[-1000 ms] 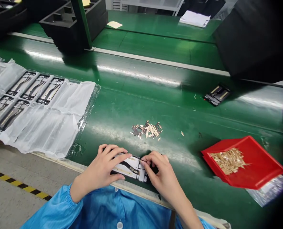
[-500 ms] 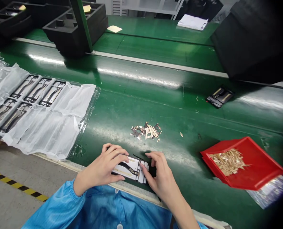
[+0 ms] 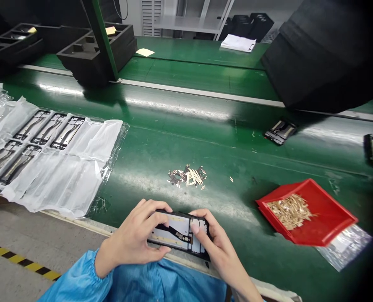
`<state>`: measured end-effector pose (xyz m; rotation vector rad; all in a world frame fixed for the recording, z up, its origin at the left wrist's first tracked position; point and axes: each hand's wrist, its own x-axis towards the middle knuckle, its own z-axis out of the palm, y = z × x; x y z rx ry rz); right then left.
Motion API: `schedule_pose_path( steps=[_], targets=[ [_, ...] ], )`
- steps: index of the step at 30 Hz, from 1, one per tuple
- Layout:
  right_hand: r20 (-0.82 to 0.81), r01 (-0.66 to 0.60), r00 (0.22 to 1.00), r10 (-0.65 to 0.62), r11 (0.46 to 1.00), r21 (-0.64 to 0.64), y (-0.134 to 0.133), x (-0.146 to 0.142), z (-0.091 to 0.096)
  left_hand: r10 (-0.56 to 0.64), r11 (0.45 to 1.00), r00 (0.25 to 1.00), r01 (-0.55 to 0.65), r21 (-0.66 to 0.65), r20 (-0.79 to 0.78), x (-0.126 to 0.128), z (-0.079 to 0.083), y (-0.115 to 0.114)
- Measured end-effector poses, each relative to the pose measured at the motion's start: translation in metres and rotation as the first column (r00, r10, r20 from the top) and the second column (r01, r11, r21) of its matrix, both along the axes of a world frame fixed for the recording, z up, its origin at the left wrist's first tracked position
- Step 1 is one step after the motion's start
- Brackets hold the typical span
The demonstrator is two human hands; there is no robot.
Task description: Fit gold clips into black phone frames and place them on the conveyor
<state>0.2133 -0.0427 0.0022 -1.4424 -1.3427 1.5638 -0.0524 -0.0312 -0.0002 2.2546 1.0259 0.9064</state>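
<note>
A black phone frame (image 3: pixel 176 233) with a white inner plate and a black flex strip is held between both hands at the near edge of the green belt (image 3: pixel 186 138). My left hand (image 3: pixel 136 241) wraps its left end, fingers curled over the top edge. My right hand (image 3: pixel 213 243) grips the right end, its thumb pressing on the inner face. A small heap of thin gold and dark metal strips (image 3: pixel 187 176) lies on the belt just beyond the hands.
A red tray (image 3: pixel 321 218) of gold strips sits at the right, on a silvery bag (image 3: pixel 343 247). At the left, a clear tray (image 3: pixel 48 151) of more frames lies under white sheets. Black foam trays (image 3: pixel 92 50) stand behind. Another frame (image 3: pixel 280 131) lies farther along the belt.
The frame lay flat on the belt with my right fingers pinching at its middle; now both hands have lifted and tilted it toward me, gripping its two ends.
</note>
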Motion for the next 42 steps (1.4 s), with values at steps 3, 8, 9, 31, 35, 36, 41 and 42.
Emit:
schedule_pose_path(
  steps=[3, 8, 9, 31, 35, 36, 41, 42],
  targets=[
    [-0.053, -0.036, 0.998, 0.034, 0.998, -0.049, 0.002, 0.004, 0.003, -0.005, 0.999, 1.0, 0.005, -0.052, 0.005, 0.004, 0.002, 0.0],
    [-0.089, 0.062, 0.994, -0.066, 0.997, -0.044, 0.003, 0.002, -0.003, 0.0, 0.997, 1.0, -0.001, -0.08, -0.005, 0.011, 0.007, -0.001],
    [-0.103, 0.088, 0.99, -0.092, 0.995, -0.041, 0.004, 0.002, -0.004, 0.002, 0.996, 1.0, -0.003, -0.088, -0.008, 0.012, 0.007, -0.001],
    [0.365, -0.34, 0.931, 0.025, 0.43, 0.836, 0.027, 0.021, -0.004, 0.248, 0.969, 0.958, -0.248, -0.018, 0.143, 0.031, -0.004, 0.006],
    [0.359, -0.344, 0.932, 0.06, 0.468, 0.814, 0.026, 0.02, 0.0, 0.329, 0.939, 0.914, -0.344, 0.022, 0.239, 0.037, -0.01, 0.003],
    [0.358, -0.344, 0.931, 0.063, 0.476, 0.809, 0.025, 0.02, 0.001, 0.339, 0.933, 0.906, -0.358, 0.031, 0.254, 0.038, -0.012, 0.002],
    [0.315, -0.28, 0.948, 0.041, 0.578, 0.766, 0.018, 0.017, 0.006, 0.376, 0.899, 0.862, -0.428, 0.092, 0.339, 0.042, -0.022, -0.006],
    [0.296, -0.256, 0.955, 0.035, 0.601, 0.757, 0.017, 0.015, 0.006, 0.389, 0.885, 0.854, -0.45, 0.117, 0.346, 0.043, -0.024, -0.009]
  ],
)
